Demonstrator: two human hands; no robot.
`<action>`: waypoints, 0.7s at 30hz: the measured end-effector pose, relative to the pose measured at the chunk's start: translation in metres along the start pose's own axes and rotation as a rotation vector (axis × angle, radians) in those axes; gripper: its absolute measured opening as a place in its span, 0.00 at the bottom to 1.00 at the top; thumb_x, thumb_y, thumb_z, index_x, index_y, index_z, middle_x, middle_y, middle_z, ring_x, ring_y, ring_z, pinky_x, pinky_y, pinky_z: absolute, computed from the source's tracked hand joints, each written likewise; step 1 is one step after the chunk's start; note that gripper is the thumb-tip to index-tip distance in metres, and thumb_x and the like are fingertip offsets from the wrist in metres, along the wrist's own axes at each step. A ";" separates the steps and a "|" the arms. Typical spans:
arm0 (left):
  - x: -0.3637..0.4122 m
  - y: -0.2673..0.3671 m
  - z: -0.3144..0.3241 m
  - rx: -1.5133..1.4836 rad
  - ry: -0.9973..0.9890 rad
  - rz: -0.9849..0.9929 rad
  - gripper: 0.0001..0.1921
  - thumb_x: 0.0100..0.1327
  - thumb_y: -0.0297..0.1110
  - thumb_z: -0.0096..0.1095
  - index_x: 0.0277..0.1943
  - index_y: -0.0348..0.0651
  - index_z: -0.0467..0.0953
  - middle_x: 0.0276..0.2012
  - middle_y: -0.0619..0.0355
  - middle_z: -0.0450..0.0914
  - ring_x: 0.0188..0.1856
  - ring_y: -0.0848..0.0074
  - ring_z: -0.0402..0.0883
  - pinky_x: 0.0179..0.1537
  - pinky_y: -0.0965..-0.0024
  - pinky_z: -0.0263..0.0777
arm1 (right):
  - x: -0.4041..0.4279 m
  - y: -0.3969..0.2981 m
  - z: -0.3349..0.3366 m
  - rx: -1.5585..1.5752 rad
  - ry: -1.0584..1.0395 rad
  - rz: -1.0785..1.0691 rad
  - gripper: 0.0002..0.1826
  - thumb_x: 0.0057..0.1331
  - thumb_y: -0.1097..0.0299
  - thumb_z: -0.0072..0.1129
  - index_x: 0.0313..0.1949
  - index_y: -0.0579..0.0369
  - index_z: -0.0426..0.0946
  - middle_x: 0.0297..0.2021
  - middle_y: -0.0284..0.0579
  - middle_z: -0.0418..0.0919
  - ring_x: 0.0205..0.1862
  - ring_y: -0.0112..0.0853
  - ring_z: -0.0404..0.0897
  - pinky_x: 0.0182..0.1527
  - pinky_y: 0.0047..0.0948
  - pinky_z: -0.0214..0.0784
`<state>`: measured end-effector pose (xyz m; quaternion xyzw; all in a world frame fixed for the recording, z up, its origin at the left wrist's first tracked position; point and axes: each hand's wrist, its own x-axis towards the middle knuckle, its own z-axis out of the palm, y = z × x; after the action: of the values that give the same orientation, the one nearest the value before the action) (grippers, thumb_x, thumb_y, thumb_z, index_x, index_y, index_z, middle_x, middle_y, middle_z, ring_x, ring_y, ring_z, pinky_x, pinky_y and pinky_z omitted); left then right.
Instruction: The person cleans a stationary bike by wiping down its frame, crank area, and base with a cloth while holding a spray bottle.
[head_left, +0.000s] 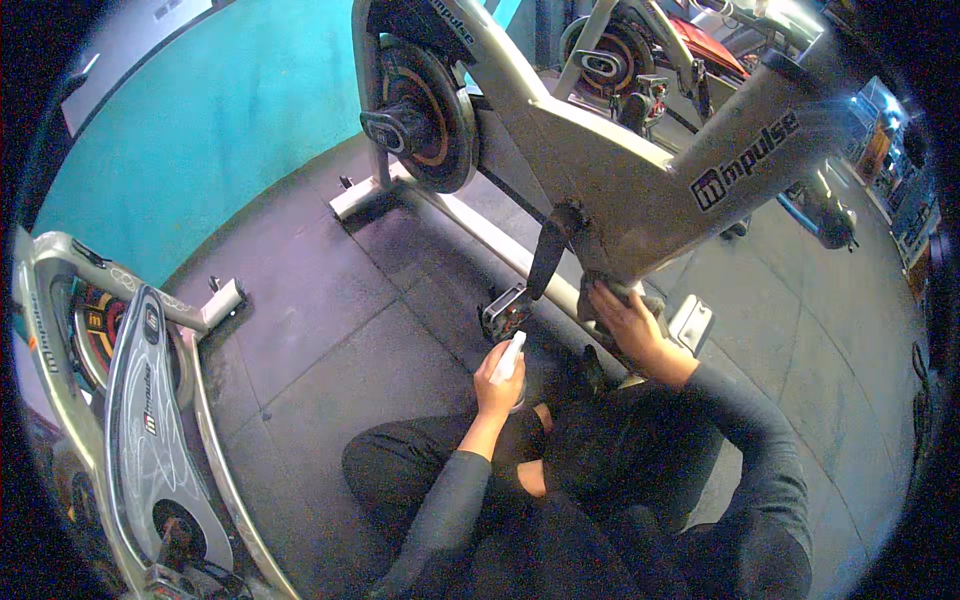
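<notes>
Before me stands a grey Impulse spin bike (637, 165). My left hand (496, 390) is wrapped around a spray bottle, whose white trigger head (510, 357) points up beside a pedal (504, 309). Most of the bottle's body is hidden behind my fingers. Lower on the bike frame, my right hand (637, 330) presses a dark cloth (654, 306) at the underside near the floor beam (487, 232). A dark crank arm (550, 253) hangs between the two hands, with that pedal at its lower end.
Another Impulse bike (139, 405) stands at the left. Further bikes (619, 60) are behind, one with a flywheel. A turquoise wall (247, 105) borders the dark tiled floor (322, 300). My folded legs (405, 457) are close below my hands.
</notes>
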<state>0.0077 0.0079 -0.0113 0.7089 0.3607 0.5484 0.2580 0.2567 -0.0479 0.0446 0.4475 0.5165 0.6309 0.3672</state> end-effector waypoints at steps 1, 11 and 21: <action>0.000 -0.001 -0.002 0.004 0.002 -0.003 0.13 0.52 0.29 0.63 0.41 0.39 0.75 0.36 0.49 0.80 0.38 0.58 0.80 0.38 0.64 0.73 | -0.010 -0.002 -0.010 0.391 -0.086 -0.109 0.32 0.57 0.59 0.41 0.62 0.55 0.56 0.66 0.40 0.49 0.68 0.33 0.46 0.59 0.45 0.50; 0.001 0.003 0.000 0.019 -0.016 0.000 0.13 0.51 0.29 0.63 0.41 0.39 0.75 0.34 0.49 0.80 0.37 0.57 0.80 0.37 0.63 0.73 | -0.052 -0.024 -0.020 0.776 -0.202 -0.172 0.28 0.61 0.59 0.40 0.60 0.56 0.60 0.63 0.39 0.57 0.65 0.31 0.52 0.62 0.52 0.43; -0.001 0.001 -0.001 0.040 -0.047 -0.035 0.15 0.53 0.31 0.63 0.44 0.39 0.74 0.38 0.50 0.80 0.40 0.60 0.80 0.42 0.65 0.73 | 0.057 0.015 -0.001 0.782 -0.007 0.229 0.27 0.56 0.62 0.43 0.56 0.53 0.66 0.62 0.36 0.58 0.64 0.28 0.54 0.58 0.49 0.50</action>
<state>0.0068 0.0062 -0.0106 0.7203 0.3780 0.5195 0.2616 0.2369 0.0013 0.0699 0.6103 0.6630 0.4222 0.0985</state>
